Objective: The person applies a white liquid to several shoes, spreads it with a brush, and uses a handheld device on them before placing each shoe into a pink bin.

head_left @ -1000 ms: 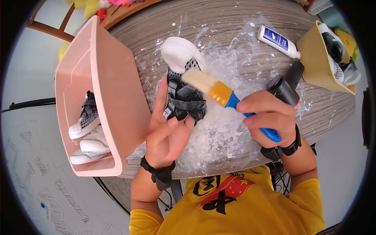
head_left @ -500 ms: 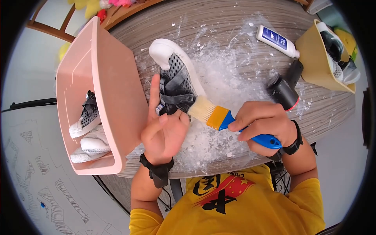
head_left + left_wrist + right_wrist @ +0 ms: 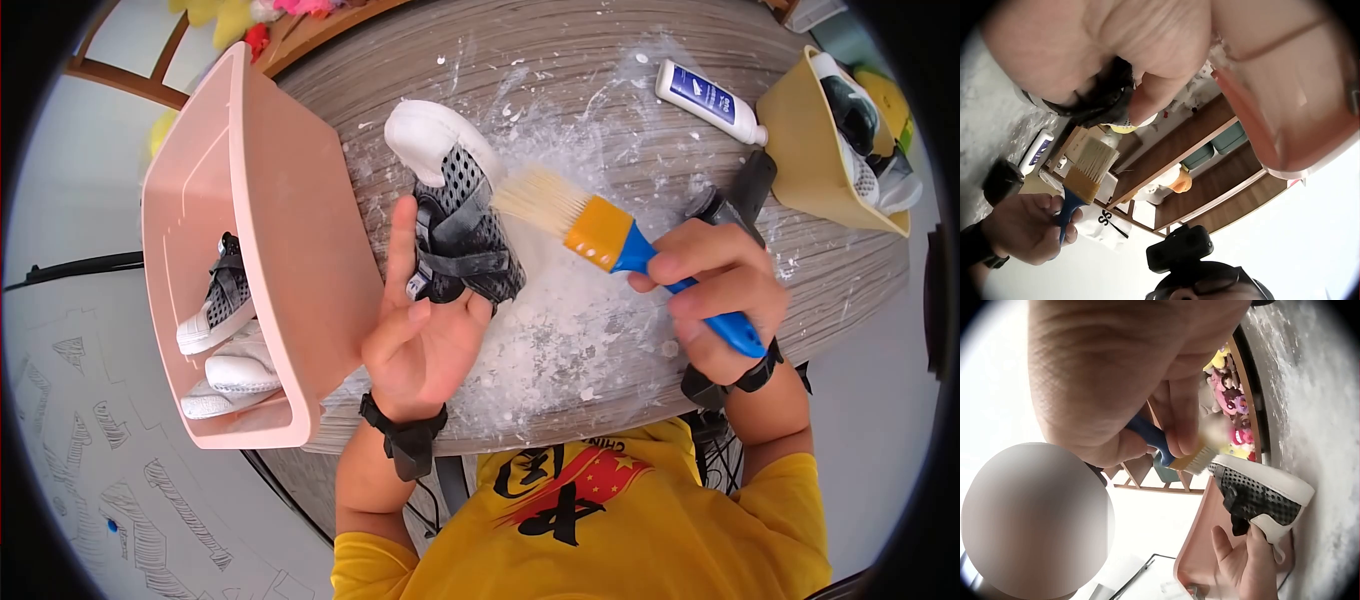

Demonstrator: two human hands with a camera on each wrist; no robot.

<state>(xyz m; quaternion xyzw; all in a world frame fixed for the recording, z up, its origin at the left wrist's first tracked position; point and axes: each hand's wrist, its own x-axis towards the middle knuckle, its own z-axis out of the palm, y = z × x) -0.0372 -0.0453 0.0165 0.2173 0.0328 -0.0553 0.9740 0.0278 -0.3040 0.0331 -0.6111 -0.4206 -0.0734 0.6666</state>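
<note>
A black mesh sneaker [image 3: 462, 215] with a white toe cap and crossed straps is held up over the table by my left hand [image 3: 425, 340]. Some of the fingers go out of sight at the heel opening, while the index finger lies straight along the shoe's side. My right hand [image 3: 725, 295] grips the blue handle of a paintbrush [image 3: 600, 232] between thumb and fingers. Its pale bristles stand just right of the shoe's side in the head view. From the right wrist, the brush [image 3: 1194, 459] shows near the sneaker's toe [image 3: 1229, 464].
White powder covers much of the wooden table [image 3: 560, 350]. A pink bin [image 3: 310, 240] with more shoes stands left. At the right are a white bottle [image 3: 708, 103], a black hair dryer [image 3: 750, 190] partly behind my right hand, and a yellow bin [image 3: 805, 170] holding shoes.
The brush went from the shoe's top to its heel side, then lifted off up and right. The sneaker tipped left and partly back in my left hand.
</note>
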